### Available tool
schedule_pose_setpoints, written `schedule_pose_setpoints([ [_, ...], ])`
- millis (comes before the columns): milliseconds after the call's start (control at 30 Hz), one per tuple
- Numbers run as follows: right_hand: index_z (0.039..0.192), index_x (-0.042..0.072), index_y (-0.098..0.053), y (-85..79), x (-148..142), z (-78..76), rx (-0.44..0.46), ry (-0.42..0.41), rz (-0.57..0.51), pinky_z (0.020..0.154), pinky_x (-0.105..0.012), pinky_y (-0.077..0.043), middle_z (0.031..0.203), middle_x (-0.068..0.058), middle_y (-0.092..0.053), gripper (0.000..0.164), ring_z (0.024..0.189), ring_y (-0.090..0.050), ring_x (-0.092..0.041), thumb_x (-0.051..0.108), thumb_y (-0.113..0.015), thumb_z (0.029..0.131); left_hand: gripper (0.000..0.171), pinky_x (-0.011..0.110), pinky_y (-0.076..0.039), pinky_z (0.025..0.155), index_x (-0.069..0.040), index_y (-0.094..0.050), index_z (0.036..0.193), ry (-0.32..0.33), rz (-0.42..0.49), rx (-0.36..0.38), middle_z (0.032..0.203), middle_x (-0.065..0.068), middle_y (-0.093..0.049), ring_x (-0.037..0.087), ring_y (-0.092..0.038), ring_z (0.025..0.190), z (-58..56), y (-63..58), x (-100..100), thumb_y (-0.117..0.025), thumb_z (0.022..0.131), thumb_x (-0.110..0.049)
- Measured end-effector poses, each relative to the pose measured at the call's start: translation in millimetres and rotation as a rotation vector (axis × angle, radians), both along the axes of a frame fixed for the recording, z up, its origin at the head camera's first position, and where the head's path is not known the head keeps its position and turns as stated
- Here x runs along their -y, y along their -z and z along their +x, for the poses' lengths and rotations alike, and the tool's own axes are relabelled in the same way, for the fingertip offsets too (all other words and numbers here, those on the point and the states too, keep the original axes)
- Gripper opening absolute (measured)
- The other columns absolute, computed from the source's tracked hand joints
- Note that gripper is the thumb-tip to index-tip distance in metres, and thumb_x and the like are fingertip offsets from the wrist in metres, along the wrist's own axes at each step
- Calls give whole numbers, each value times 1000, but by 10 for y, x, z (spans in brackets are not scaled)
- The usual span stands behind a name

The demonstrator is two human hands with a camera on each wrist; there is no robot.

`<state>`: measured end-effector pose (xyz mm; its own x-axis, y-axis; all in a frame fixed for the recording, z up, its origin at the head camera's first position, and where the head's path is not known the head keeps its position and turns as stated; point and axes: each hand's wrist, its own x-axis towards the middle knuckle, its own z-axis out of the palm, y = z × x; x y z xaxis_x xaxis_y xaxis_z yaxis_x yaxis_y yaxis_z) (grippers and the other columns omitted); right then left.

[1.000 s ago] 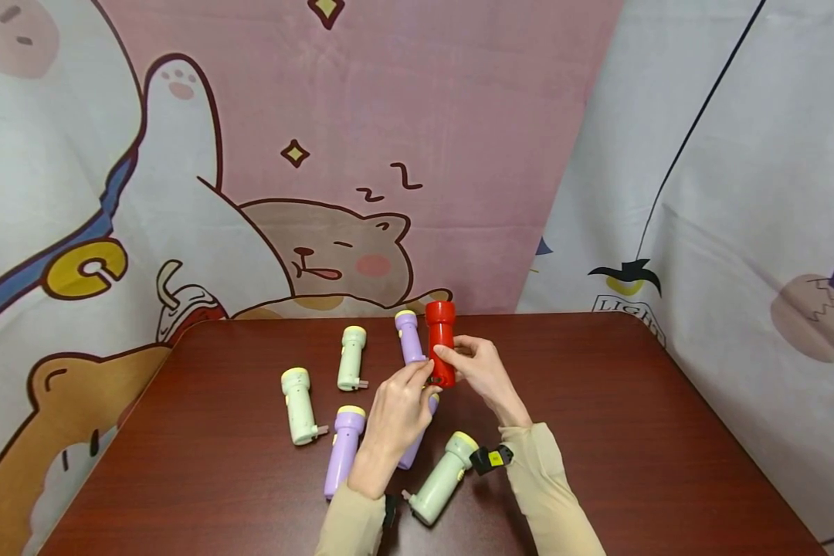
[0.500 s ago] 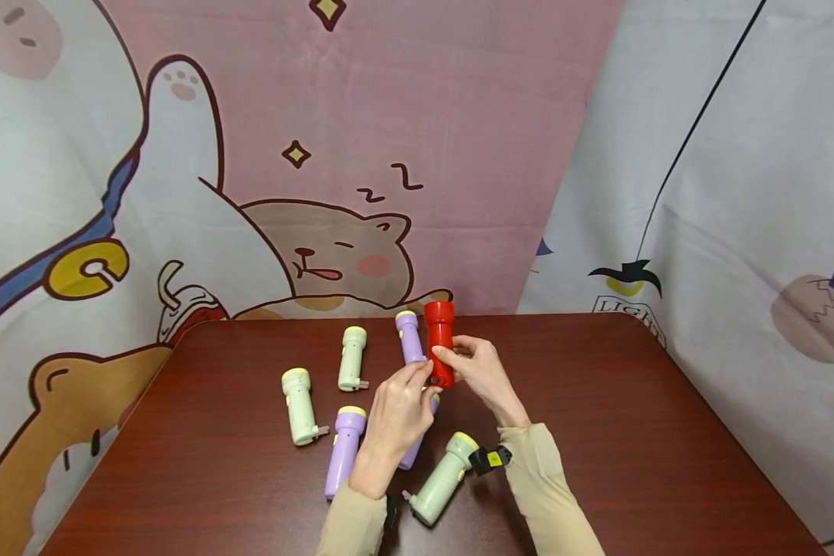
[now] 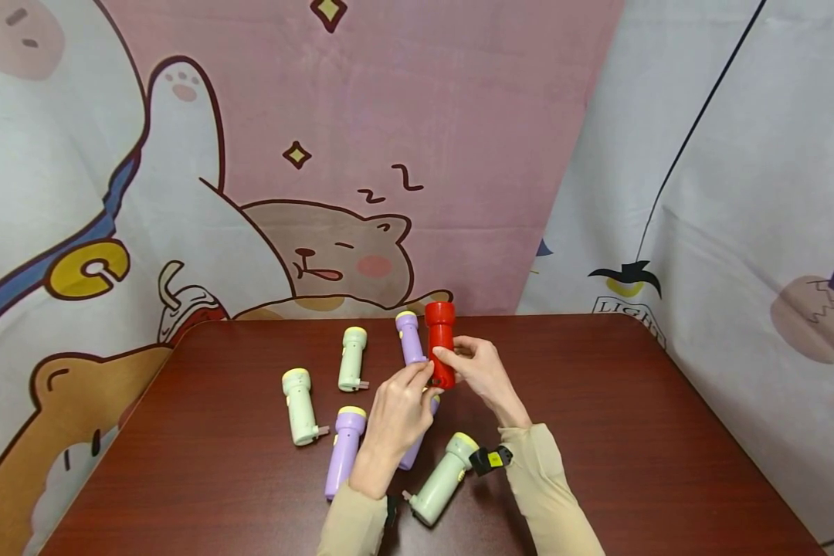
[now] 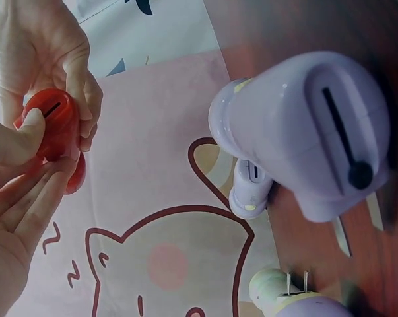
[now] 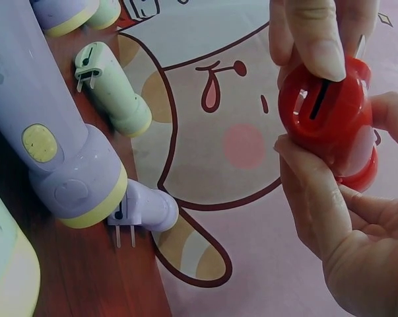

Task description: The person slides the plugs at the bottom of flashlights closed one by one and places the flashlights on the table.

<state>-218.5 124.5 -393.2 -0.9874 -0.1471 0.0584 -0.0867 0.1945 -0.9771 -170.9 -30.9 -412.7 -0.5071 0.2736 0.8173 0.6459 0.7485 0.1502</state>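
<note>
A red flashlight (image 3: 441, 333) is held up above the table, its wide head pointing away. My right hand (image 3: 488, 376) grips its body from the right, thumb along the near side. At the base end, my left hand (image 3: 398, 409) pinches with thumb and fingers. In the left wrist view, the left thumb (image 4: 31, 132) lies on the base beside a dark slot. The right wrist view shows that thumb pressing at the slot of the red flashlight (image 5: 317, 119), with a thin metal piece (image 5: 362, 46) behind it, partly hidden by fingers.
Below the hands lie purple flashlights (image 3: 345, 452), one partly covered by my left hand. Light green flashlights (image 3: 300, 407) lie left and near the front, one (image 3: 443, 480) between my forearms. Plug prongs (image 3: 321, 430) stick out of some. A printed cloth (image 3: 500, 154) hangs behind the table (image 3: 598, 432).
</note>
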Motion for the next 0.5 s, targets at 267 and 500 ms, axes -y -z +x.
schedule_pose_setpoints([
  [267,113,-8,-61,-10,7,5,6,4,-10,65,-34,-58,102,-25,-67,39,66,-66,-14,20,-68,87,35,28,-56,74,0,-72,101,-1,-13,-3,94,9,-71,21,-69,85,2,-2,6,-83,69,-10],
  [500,113,-8,-61,-21,18,10,10,11,-12,64,-33,-58,101,-25,-67,38,65,-66,-13,19,-68,87,36,27,-56,75,0,-72,101,-4,-19,-1,94,9,-71,20,-69,85,-3,10,12,-83,69,-11],
])
